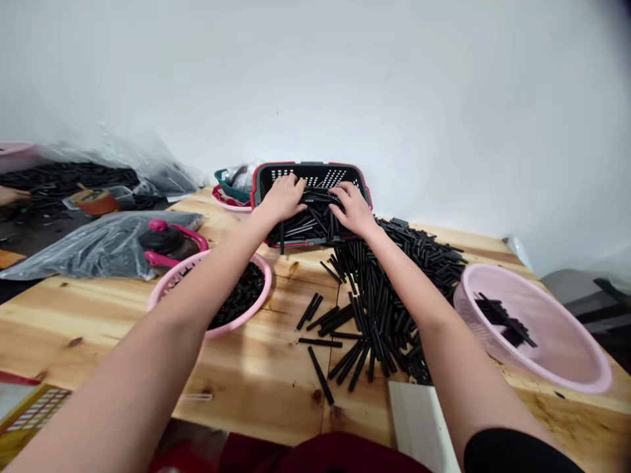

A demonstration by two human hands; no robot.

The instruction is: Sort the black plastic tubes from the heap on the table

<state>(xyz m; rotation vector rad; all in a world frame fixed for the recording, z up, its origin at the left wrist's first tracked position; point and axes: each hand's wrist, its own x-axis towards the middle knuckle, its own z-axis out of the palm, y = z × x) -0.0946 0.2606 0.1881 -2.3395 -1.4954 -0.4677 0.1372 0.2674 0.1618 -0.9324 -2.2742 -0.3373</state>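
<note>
Both my arms reach forward to a black basket with a red rim [255,190], tilted toward me against the wall. Inside it lie many thin black sticks [300,228]. My left hand [286,197] is over the basket's left part, fingers curled round one end of a bundle of black sticks [318,196]. At the bundle's other end, my right hand [353,209] has its fingers bent round the sticks. My palms and some fingertips are hidden. A large pile of similar sticks [384,309] spreads over the table beneath my right forearm.
A pink basket [269,276] with small black pieces stands left, partly behind my left arm. At right is a pink basin [562,328] holding some sticks. Beyond a pink-lidded pot [165,243] and a plastic bag [108,243], another person's hand [12,195] shows at far left.
</note>
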